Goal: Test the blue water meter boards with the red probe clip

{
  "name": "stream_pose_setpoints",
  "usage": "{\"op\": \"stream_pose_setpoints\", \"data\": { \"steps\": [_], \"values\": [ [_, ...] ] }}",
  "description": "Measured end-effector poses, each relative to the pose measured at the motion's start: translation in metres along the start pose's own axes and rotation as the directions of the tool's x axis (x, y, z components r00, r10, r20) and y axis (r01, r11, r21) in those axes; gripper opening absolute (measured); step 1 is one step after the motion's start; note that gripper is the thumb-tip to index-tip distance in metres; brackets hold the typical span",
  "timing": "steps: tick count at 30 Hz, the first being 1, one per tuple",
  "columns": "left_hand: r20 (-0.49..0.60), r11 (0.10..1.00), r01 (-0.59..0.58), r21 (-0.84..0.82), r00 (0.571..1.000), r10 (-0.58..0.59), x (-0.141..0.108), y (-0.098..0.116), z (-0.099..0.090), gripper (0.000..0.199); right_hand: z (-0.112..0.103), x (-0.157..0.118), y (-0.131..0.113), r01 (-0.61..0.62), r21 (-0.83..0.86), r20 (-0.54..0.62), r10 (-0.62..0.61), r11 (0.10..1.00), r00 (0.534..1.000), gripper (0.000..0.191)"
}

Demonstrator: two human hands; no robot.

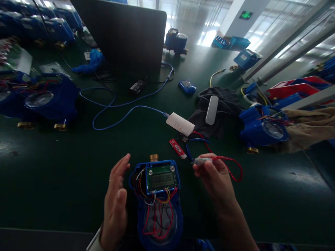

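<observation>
An opened blue water meter (159,198) lies on the green bench in front of me, with an LCD board (161,179) on top and red, yellow and black wires spilling over its dial. My left hand (115,202) hovers flat and open just left of the meter, fingers spread, not touching it. My right hand (214,176) is right of the meter and pinches a small grey connector plug (202,160) on a red cable (232,167) that loops to the right.
A white box (180,123) with a blue cable, a red-and-white label (177,148), a dark cloth with a white remote-like bar (211,109), another opened meter (261,129) at right, several blue meters (49,101) at left, a black laptop back (125,35) behind.
</observation>
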State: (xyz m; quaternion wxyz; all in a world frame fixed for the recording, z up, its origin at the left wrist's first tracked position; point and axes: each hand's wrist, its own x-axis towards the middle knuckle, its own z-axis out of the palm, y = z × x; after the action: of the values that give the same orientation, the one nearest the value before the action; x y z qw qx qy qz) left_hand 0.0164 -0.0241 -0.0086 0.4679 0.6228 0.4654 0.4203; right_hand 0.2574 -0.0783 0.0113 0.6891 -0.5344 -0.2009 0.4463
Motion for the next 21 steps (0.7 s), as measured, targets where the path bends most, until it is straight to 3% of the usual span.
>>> {"op": "stream_pose_setpoints", "data": {
  "steps": [4,8,14,21],
  "values": [
    [-0.065,0.951,-0.188,0.245,0.976,0.210,0.005,0.025,-0.006,0.033,-0.001,-0.005,-0.001,0.009,0.053,0.107,-0.015,0.999,0.994,0.018],
    [0.103,0.833,-0.407,0.376,0.911,0.399,0.004,0.055,-0.006,0.037,0.002,-0.011,-0.003,0.031,0.077,0.190,-0.045,0.997,0.981,0.013],
    [0.315,0.701,-0.560,0.441,0.828,0.464,0.002,0.080,0.012,0.022,0.008,-0.025,-0.006,0.074,0.072,0.297,-0.092,0.995,0.950,0.015],
    [0.406,0.698,-0.601,0.389,0.792,0.456,-0.005,0.088,0.022,0.011,0.005,-0.033,-0.003,0.125,0.059,0.507,-0.137,0.990,0.851,0.026]
  ]
}}
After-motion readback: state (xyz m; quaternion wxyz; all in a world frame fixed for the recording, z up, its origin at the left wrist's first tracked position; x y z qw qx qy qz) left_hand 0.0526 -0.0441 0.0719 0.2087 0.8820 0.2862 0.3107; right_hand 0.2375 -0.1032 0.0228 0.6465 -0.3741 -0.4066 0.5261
